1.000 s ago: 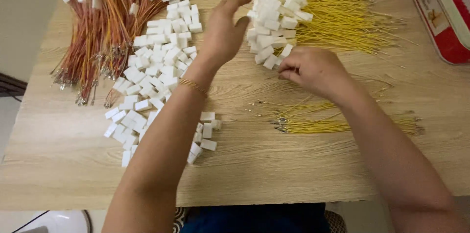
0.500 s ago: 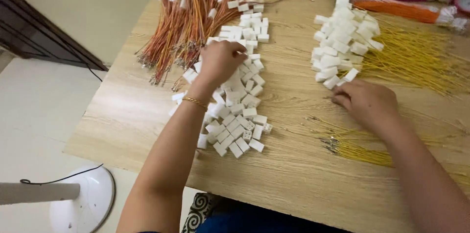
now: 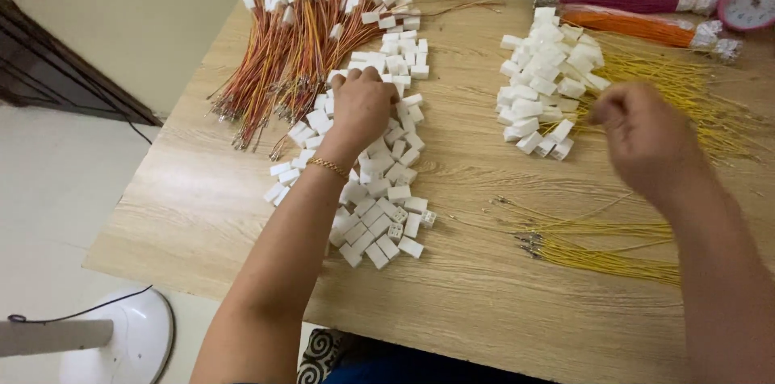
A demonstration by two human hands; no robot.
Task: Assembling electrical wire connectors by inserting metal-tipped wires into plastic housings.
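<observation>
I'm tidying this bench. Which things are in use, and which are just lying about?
In use: left hand on loose white connectors; right hand by yellow wires.
Lying about: pink clock, pink bundle, white fan base.

Bare table lies between white connector pile and yellow wires, seemingly passable.

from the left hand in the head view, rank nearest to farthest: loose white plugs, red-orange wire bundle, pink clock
1. Loose white plugs: directly under the left hand, touching.
2. Red-orange wire bundle: just beyond, toward the table's far left.
3. Pink clock: far right corner.
</observation>
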